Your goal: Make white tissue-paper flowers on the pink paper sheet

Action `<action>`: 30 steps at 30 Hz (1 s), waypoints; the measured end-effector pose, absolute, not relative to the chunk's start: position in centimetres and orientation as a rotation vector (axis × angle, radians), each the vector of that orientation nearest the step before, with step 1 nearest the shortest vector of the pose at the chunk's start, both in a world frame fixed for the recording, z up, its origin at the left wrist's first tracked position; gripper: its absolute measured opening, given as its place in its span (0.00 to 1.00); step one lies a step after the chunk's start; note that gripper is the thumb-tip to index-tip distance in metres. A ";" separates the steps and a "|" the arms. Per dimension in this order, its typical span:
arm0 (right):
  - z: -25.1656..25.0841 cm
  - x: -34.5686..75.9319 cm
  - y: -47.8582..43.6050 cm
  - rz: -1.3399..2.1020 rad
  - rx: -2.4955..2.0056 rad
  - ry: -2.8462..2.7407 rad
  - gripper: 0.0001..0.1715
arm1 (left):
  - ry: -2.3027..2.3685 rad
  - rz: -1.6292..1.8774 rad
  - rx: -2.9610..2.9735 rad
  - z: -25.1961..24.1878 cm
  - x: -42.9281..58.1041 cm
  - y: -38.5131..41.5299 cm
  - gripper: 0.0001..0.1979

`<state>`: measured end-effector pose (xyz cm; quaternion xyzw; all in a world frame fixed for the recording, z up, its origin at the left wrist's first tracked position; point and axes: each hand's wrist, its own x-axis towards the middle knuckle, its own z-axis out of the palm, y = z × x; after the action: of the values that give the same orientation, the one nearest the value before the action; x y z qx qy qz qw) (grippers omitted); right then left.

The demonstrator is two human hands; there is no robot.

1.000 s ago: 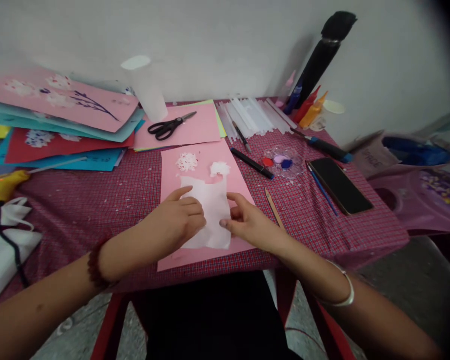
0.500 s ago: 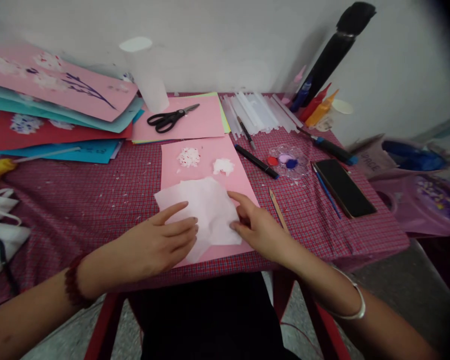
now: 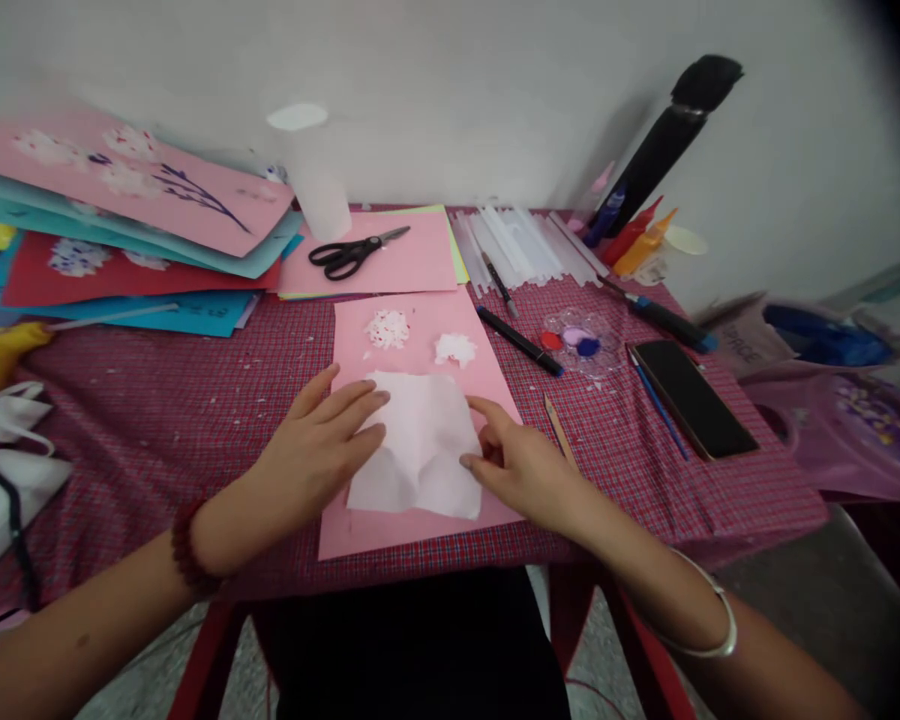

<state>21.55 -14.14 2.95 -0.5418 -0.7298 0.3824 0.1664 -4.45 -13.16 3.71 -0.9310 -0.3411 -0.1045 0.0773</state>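
A thin white sheet [image 3: 427, 440], creased down its middle, lies spread over a larger pink sheet [image 3: 345, 535]. My left hand [image 3: 311, 440] is open, palm down, its fingertips resting on the white sheet's left edge. At the opposite edge is my right hand [image 3: 521, 465]: forefinger and thumb are apart and touch the paper, while the other fingers curl under. Above the white sheet, the pink one bears a white patch flecked with red [image 3: 388, 328] and a plain white patch [image 3: 455, 348].
Black scissors [image 3: 349, 255] lie on stacked paper behind. To the right are a black marker [image 3: 521, 340], a paint palette [image 3: 604, 345], a pencil [image 3: 559, 425], a thin blue brush [image 3: 660, 405] and a phone [image 3: 694, 400]. Painted cards [image 3: 195, 225] and a yellow glue gun [image 3: 4, 355] occupy the left.
My left hand has shifted from over the white sheet to its left edge, fingers more spread. The sheet now lies flatter and squarer. My right hand stays at its edge; the view has tilted slightly.
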 end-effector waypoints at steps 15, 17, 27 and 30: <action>3.6 15.8 -4.9 0.709 -1.203 -2.678 0.27 | -0.649 -0.390 -2.917 3.4 -3.6 -18.6 0.12; 3.2 15.7 -5.1 0.701 -1.318 -2.596 0.28 | -0.658 -0.440 -2.939 3.4 -3.9 -19.2 0.14; 2.5 16.4 -5.6 0.975 -1.399 -2.299 0.01 | -2.142 -0.862 -2.779 5.0 -3.4 -10.1 0.17; 3.6 17.1 -6.5 1.099 -1.355 -2.188 0.05 | -2.112 -0.685 -2.840 5.7 -2.3 -9.5 0.12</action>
<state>17.11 -6.49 3.65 -0.4772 -0.7703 0.3870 0.1709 -2.28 -9.54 5.69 -0.7667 -0.5701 -0.1850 -0.2298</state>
